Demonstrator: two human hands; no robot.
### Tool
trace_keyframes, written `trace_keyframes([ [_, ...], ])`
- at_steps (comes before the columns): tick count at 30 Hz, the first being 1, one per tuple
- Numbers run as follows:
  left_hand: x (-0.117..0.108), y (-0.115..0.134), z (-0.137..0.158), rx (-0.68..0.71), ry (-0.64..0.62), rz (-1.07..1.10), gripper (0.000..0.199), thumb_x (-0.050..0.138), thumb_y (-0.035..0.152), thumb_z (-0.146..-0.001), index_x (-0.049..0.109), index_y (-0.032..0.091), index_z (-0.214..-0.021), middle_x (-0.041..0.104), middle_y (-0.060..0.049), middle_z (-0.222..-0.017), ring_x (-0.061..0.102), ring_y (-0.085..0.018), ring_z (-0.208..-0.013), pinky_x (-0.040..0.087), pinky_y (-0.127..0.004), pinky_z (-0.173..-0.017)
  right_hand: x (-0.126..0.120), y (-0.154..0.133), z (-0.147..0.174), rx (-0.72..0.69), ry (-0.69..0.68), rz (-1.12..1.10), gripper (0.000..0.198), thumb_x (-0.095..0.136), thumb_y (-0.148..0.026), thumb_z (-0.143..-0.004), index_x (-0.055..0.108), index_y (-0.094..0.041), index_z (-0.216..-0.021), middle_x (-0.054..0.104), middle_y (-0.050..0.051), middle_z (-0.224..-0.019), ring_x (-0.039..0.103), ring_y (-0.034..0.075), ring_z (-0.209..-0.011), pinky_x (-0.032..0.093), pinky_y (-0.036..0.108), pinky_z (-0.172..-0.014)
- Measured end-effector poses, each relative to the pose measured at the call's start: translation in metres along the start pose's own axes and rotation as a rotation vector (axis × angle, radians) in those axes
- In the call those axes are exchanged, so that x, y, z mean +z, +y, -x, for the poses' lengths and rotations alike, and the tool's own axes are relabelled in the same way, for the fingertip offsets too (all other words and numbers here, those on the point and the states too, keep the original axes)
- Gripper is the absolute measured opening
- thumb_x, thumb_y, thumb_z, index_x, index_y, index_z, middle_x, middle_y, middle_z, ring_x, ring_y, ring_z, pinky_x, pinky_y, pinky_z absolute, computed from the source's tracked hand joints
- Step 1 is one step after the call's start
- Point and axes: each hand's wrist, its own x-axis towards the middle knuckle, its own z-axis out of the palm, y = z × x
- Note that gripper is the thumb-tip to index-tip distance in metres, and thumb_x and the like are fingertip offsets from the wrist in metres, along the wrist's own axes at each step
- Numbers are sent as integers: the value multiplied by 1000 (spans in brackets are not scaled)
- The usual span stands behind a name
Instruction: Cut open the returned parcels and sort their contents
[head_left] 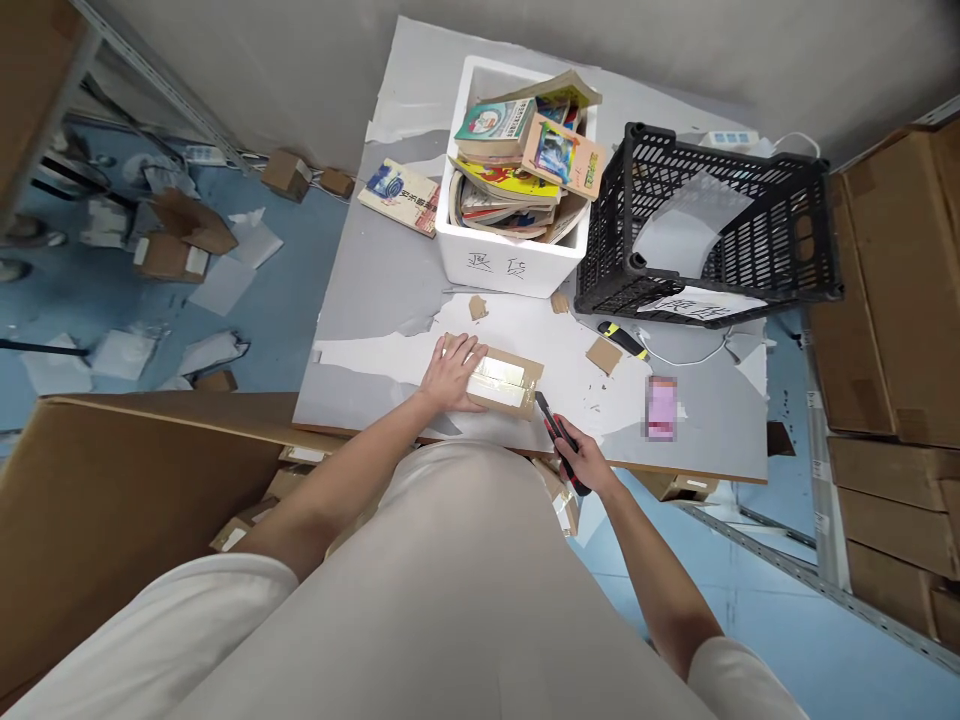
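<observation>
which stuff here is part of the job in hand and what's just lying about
Part of the job, it seems:
taped cardboard box, held by the left hand
dark cutter, in the right hand

Apparently just lying about:
yellow-and-black tool
cardboard scrap
loose book
black crate

Our left forearm (352, 468) and right forearm (651, 558) angle inward; our left hand (453, 373) lies palm down, our right hand (582, 456) curls in a grip.

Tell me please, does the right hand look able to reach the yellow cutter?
Probably yes: nothing tall stands between the right hand and the yellow cutter. However, that hand holds a red-black cutter, which may need putting down first.
</observation>
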Motion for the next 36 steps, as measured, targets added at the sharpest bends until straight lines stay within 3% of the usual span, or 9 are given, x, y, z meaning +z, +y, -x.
trace_keyframes([
  [7, 2, -1, -3, -16, 5, 21, 113, 70, 68, -53, 32, 13, -144, 34, -20, -147, 25, -40, -138, 7, -57, -114, 5, 18, 17, 28, -24, 95, 67, 50, -50, -85, 35, -23, -144, 52, -6, -66, 48, 8, -39, 40, 23, -40],
  [11, 2, 6, 0, -67, 18, 38, 112, 68, 69, -56, 31, 13, -145, 33, -20, -148, 24, -41, -138, 5, -58, -114, -3, 36, 23, -29, 163, 109, 69, 45, -51, -87, 28, -21, -147, 56, -2, -74, 52, 10, -46, 47, 27, -49],
  [15, 6, 18, 16, -152, 49, 27, 106, 65, 67, -63, 29, 12, -146, 31, -23, -149, 22, -41, -139, 3, -64, -111, -9, 49, -3, -28, 406, 394, 60, 29, -38, -94, 19, -23, -151, 58, 6, -92, 58, 15, -65, 51, 33, -69],
  [20, 16, 22, 42, -44, 96, -44, 79, 60, 54, -78, 34, 16, -143, 28, -21, -151, 22, -41, -140, 4, -73, -104, 12, 53, -67, 101, 528, 896, 60, 33, -25, -91, 23, -22, -150, 48, 15, -117, 56, 25, -100, 46, 37, -86],
  [25, 33, 19, 59, 189, 209, -65, 37, 48, 23, -90, 53, 18, -127, 53, -15, -135, 45, -29, -128, 29, -56, -107, 19, 56, -86, 107, 486, 1106, 62, 44, -23, -87, 29, -18, -147, 49, 17, -117, 50, 30, -108, 43, 40, -89],
  [28, 45, 16, 62, 223, 307, -59, 37, 40, 8, -89, 57, 17, -121, 64, -12, -120, 55, -24, -117, 39, -47, -102, 6, 34, -81, -33, 552, 1099, 61, 46, -34, -89, 33, -14, -145, 46, 20, -124, 45, 32, -115, 40, 44, -95],
  [31, 52, 13, 62, 257, 343, -35, 39, 38, 6, -88, 57, 17, -121, 65, -11, -117, 55, -22, -115, 41, -45, -100, -4, -13, -83, -310, 658, 1046, 67, 38, -45, -92, 26, -7, -146, 40, 23, -133, 38, 32, -124, 35, 46, -102],
  [34, 56, 12, 61, 251, 302, 19, 38, 39, 12, -90, 56, 17, -123, 65, -12, -118, 55, -22, -115, 42, -45, -99, 1, -64, -96, -636, 353, 1222, 74, 46, -50, -89, 22, -14, -149, 34, 20, -145, 30, 31, -133, 29, 46, -107],
  [36, 58, 13, 60, 220, 276, 46, 36, 39, 14, -91, 57, 17, -122, 65, -13, -117, 57, -22, -112, 44, -45, -98, 11, -87, -106, -718, 134, 1387, 74, 50, -48, -87, 23, -16, -149, 33, 19, -148, 32, 32, -134, 27, 48, -109],
])
